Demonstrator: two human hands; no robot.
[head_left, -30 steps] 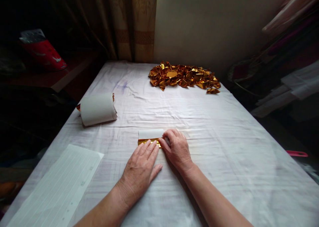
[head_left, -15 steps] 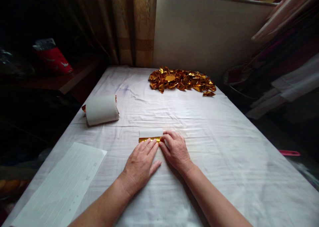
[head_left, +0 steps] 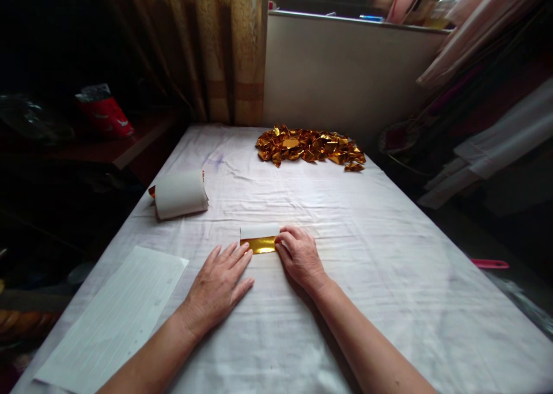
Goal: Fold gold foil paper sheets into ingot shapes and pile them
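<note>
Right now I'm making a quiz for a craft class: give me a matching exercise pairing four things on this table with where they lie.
Things:
1. gold pile
2. paper roll
3. lined sheet
4. gold strip

Places:
A. near left corner of the table
B. between the two hands
C. far end, near the wall
D. left edge, about halfway up the table

Pairs: 1-C, 2-D, 3-A, 4-B

Cloth (head_left: 345,221) bare ahead — paper roll (head_left: 181,194) left, foil heap (head_left: 309,147) far.
</note>
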